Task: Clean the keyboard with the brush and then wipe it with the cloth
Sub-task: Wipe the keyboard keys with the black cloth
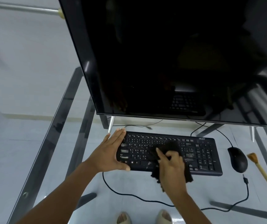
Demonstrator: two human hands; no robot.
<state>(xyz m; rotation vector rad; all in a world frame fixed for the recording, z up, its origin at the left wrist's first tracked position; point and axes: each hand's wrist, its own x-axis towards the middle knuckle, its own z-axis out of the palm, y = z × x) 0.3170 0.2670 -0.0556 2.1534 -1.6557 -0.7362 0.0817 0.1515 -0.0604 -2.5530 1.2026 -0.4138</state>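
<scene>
Now your flat, released left hand [113, 151] steadies the black keyboard [199, 155] while your right hand [172, 167] grasps the dark cloth [172, 145] on its keys.

Black wired keyboard [199, 152] flat on glass, long side across. Dark cloth [170, 147] bunched over middle keys, draping off front edge. Wooden-handled brush [265, 173] lying well right, bristles pointing away.

Left hand [111, 152] flat, fingers straight, thumb spread, forearm extended. Right hand [171, 167] curled in a grip, index finger extended forward.
</scene>
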